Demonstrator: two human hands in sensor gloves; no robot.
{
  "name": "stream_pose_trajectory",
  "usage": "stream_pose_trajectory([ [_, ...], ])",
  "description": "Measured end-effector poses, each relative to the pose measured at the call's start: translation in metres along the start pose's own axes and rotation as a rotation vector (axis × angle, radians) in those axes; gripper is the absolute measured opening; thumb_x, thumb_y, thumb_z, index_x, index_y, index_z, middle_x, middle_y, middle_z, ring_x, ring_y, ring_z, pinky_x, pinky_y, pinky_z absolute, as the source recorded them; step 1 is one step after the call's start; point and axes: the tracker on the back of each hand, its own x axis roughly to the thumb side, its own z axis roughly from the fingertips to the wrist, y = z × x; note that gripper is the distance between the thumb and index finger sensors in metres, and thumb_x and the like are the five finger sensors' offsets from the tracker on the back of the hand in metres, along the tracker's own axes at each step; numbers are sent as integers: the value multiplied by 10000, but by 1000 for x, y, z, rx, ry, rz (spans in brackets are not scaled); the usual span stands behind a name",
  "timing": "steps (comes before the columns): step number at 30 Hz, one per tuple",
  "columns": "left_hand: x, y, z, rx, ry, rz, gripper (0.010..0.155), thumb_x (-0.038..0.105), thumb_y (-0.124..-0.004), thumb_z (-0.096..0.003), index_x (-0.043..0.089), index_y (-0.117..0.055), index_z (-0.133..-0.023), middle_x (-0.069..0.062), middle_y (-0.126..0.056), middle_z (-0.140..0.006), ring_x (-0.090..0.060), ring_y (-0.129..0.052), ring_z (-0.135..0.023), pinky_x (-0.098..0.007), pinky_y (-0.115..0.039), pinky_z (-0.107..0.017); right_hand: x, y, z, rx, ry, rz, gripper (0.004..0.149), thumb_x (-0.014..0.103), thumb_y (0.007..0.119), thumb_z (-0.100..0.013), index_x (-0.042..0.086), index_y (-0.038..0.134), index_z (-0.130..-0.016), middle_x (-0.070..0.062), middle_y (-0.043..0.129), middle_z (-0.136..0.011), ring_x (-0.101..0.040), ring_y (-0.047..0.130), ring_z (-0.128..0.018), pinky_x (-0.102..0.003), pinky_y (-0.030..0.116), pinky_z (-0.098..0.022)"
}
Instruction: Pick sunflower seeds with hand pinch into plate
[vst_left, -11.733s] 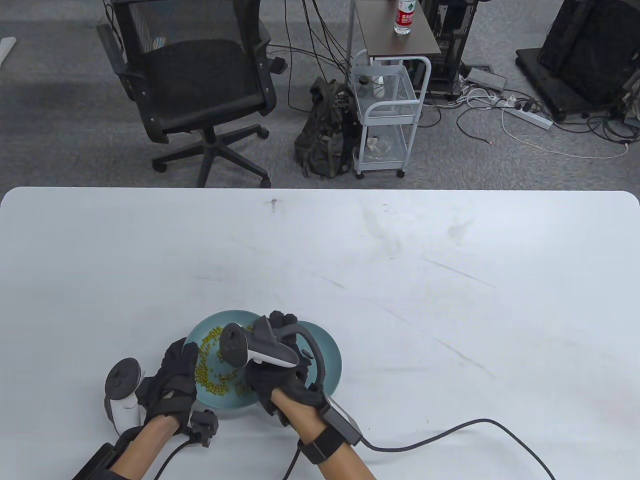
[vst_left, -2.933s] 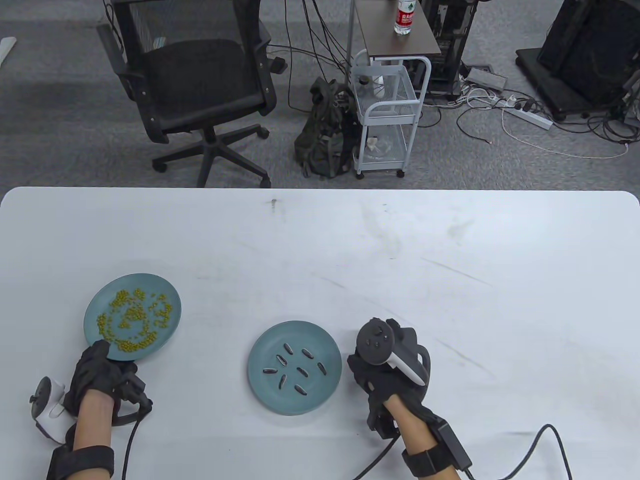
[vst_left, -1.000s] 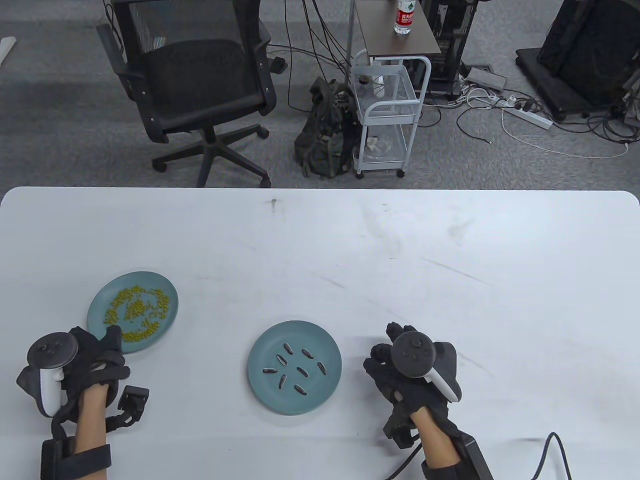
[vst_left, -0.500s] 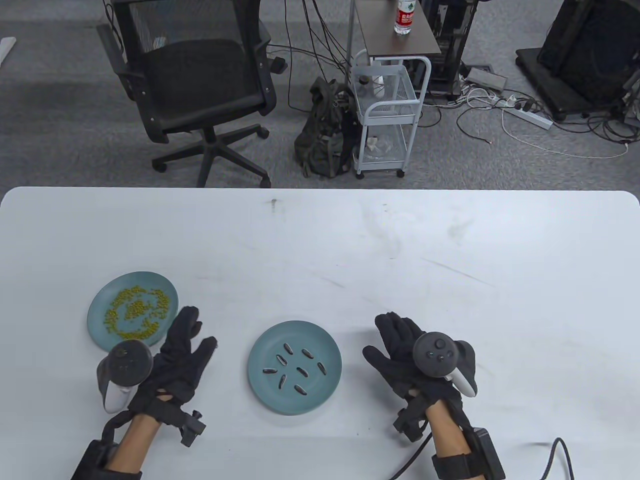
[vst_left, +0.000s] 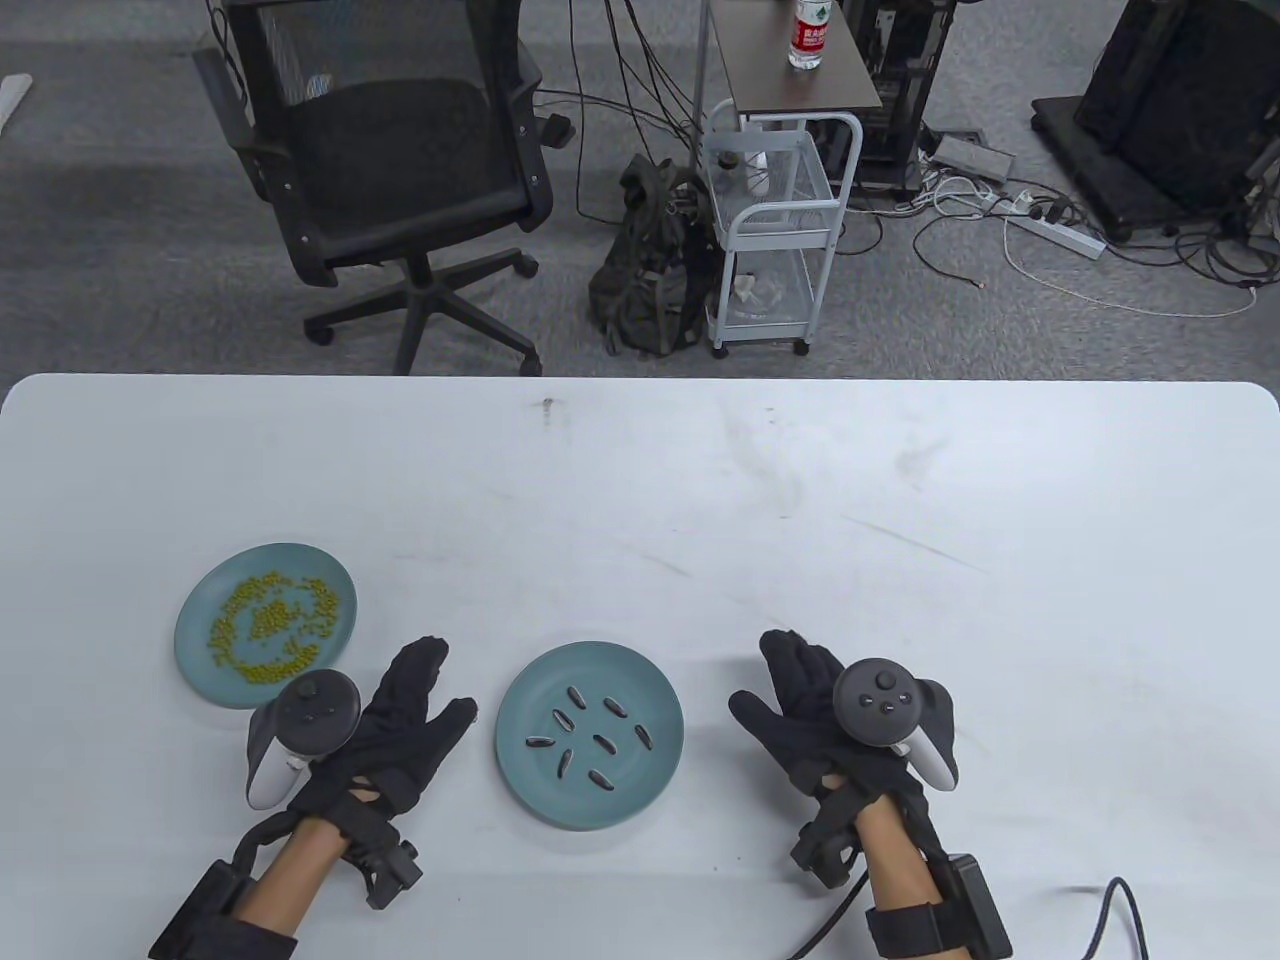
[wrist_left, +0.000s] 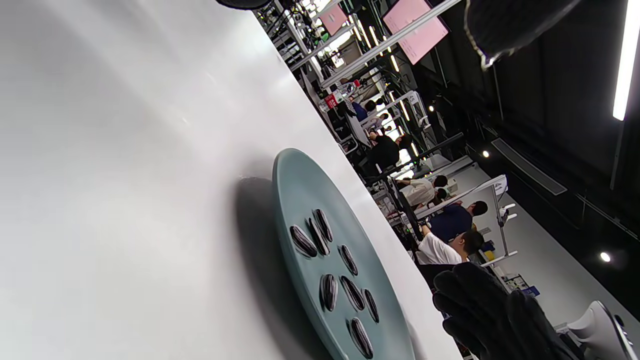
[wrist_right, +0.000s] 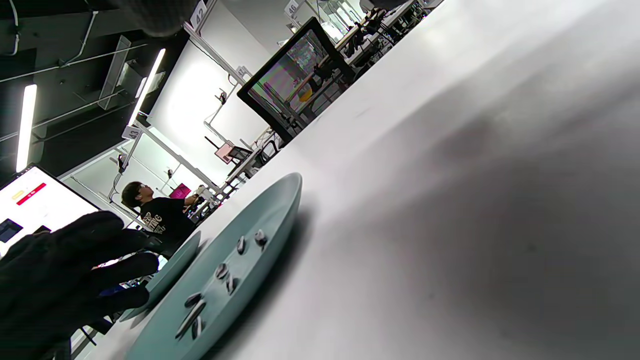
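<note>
A teal plate (vst_left: 520, 700) sits near the table's front edge with several striped sunflower seeds (vst_left: 600, 742) on it. My left hand (vst_left: 445, 680) lies open and flat on the table just left of this plate, holding nothing. My right hand (vst_left: 760, 672) lies open just right of the plate, also empty. The left wrist view shows the plate (wrist_left: 300, 200), its seeds (wrist_left: 325, 250) and the right hand (wrist_left: 490, 310) beyond. The right wrist view shows the plate (wrist_right: 280, 200), the seeds (wrist_right: 225, 275) and the left hand (wrist_right: 60, 270).
A second teal plate (vst_left: 200, 660) with several small green beans (vst_left: 270, 625) sits at the left, behind my left hand. Cables trail from both wrists off the front edge. An office chair (vst_left: 380, 170) and a white cart (vst_left: 770, 230) stand beyond the table.
My left hand moved right from the bean plate to beside the seed plate and spread open. My right hand uncurled and opened, staying right of the plate.
</note>
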Motion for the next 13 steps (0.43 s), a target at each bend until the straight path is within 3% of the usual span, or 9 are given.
stream_pose_trajectory([
  [13, -3, 0, 0, 31, -1, 12, 801, 652, -617, -579, 286, -109, -1079, -114, -119, -1169, -421, -348, -1072, -715, -263, -705, -2, 4, -1, 22, 20, -23, 842, 578, 656, -571, 49, 295, -1119, -336, 306, -1157, -647, 267, -1001, -783, 206, -642],
])
